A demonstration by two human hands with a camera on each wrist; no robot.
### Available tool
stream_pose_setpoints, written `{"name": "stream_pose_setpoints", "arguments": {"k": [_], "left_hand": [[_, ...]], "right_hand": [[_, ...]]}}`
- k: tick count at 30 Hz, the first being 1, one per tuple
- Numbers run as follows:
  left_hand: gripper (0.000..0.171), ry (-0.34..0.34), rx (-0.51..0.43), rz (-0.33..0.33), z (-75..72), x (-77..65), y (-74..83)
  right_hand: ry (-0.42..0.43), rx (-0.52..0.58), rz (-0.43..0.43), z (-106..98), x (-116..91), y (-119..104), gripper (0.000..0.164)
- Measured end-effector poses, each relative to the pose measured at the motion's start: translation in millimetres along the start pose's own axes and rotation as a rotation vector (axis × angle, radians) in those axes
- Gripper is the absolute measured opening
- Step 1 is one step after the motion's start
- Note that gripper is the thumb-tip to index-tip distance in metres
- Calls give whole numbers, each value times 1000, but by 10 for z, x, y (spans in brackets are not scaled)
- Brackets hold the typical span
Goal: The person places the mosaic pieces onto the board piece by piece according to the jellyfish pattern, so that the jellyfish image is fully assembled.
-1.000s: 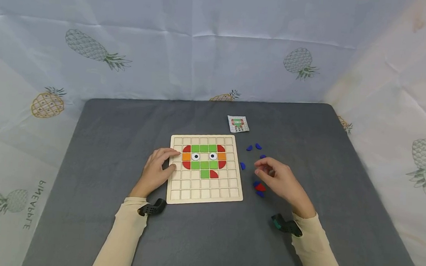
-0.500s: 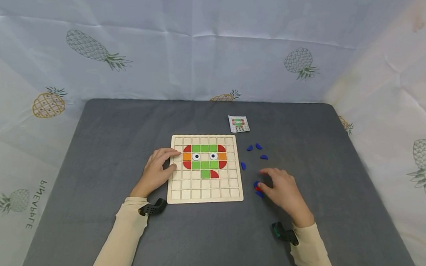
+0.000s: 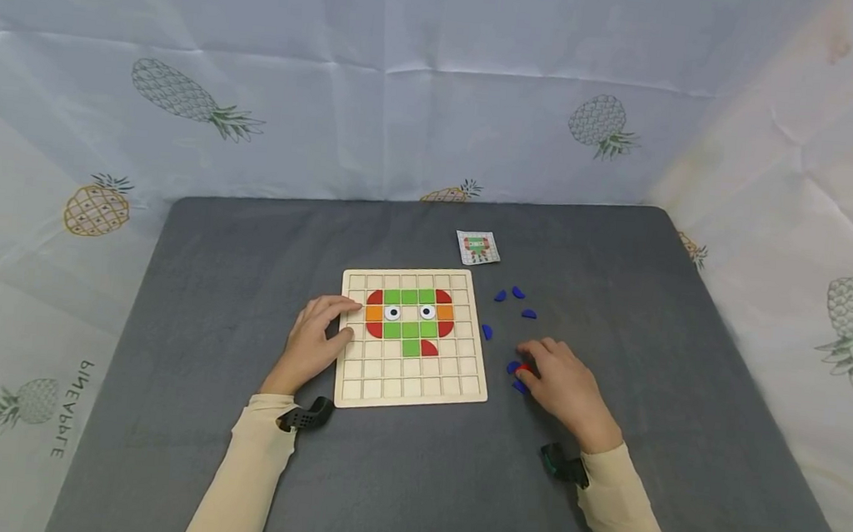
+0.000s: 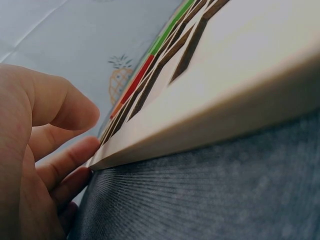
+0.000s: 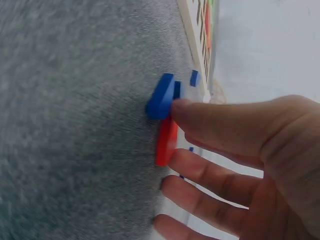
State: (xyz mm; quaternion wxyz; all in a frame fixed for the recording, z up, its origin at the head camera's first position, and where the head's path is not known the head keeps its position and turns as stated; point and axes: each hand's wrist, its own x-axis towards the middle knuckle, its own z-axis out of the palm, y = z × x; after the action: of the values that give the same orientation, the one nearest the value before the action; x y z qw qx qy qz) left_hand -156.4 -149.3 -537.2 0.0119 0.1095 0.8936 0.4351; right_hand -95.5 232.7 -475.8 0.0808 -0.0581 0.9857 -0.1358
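Note:
My left hand (image 3: 311, 345) rests at the left edge of a square wooden grid board (image 3: 410, 382), fingertips on its rim and thumb apart from the index finger. Green, red and orange pieces and two eye discs (image 3: 426, 311) form a figure in its cells. To the right of the board, my right hand (image 3: 567, 386) pinches a red wedge-shaped piece (image 5: 167, 142) between thumb and fingers, low over the table. A blue half-round piece (image 5: 160, 97) lies right by the thumb tip, with another blue piece (image 3: 519, 387) close by.
Several more blue half-round pieces, such as one near the board's edge (image 3: 486, 332), are scattered up the right side. A small picture card (image 3: 477, 248) lies behind the board. The grey table (image 3: 263, 241) meets a pineapple-print cloth (image 3: 407, 131).
My right hand has moved toward me and down to the red piece, its fingers closing round it; the piece has shifted slightly. My left hand and the board have stayed put.

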Motion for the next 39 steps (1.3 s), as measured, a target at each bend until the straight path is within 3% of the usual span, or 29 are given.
{"name": "stream_pose_setpoints", "arguments": {"k": [12, 20, 24, 32, 39], "left_hand": [[40, 0, -6, -11, -3, -4, 2], [40, 3, -4, -16, -4, -10, 5], [39, 4, -4, -7, -7, -7, 1], [39, 5, 2, -19, -4, -11, -2], [39, 2, 9, -21, -2, -7, 10]], "right_hand": [[171, 29, -34, 122, 125, 126, 24], [177, 47, -41, 37, 217, 221, 10], [159, 118, -60, -76, 293, 205, 8], [140, 437, -87, -268, 502, -152, 24], [55, 562, -127, -311, 630, -543, 24]]}}
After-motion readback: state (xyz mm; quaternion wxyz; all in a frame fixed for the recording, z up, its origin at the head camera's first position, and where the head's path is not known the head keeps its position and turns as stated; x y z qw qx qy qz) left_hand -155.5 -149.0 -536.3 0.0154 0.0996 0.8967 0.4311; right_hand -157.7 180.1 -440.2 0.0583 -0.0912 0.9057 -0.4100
